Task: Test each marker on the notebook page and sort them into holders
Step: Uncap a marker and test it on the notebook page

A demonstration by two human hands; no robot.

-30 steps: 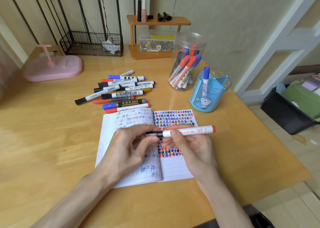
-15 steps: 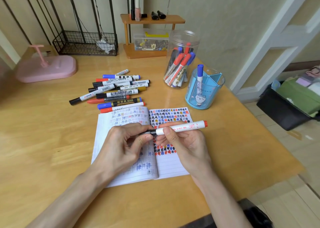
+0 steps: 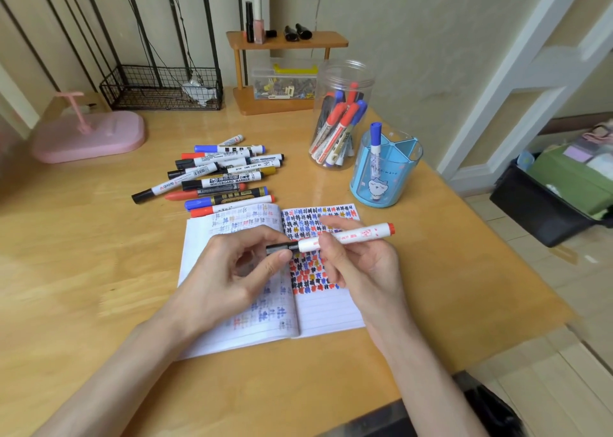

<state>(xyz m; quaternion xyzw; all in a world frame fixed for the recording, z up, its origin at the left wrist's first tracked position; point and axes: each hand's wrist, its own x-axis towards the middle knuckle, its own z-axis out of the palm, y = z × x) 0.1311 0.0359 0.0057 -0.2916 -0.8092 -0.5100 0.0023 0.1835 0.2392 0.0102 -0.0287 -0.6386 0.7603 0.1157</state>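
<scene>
**Cap in the pinch, marker over the page**

Here we go: my right hand point(image 3: 358, 264) has its fingers curled round the white-barrelled marker with a red tail end point(image 3: 345, 237), holding it level just above the open lined notebook point(image 3: 331, 310). My left hand point(image 3: 232, 270) meets it from the other side, thumb and forefinger pinched on the black cap point(image 3: 280, 246), the other fingers loosely curled under.

I read this as the cap step of one marker's test. The cap sits against the barrel, and from this instant alone I can't say whether it is about to come off or has just gone on. If off, the next move calls for a straight pull apart, then the tip down onto bare lines on the page under my right wrist. If on, the marker wants a holder.

Both holders stand beyond my right hand: the blue divided pen holder point(image 3: 384, 171) nearer, with one blue-capped marker upright in it, and the clear plastic jar point(image 3: 341, 118) just behind it, holding several. The pile of loose markers point(image 3: 225, 177) lies beyond my left hand, just past the notebook's top edge.

Hard to make out: the tip is hidden under the cap, so ink colour is a guess. My hands cover the middle of both pages. The barrel's print is too small to read. The wooden table point(image 3: 99, 270) runs out of view on my left.
</scene>
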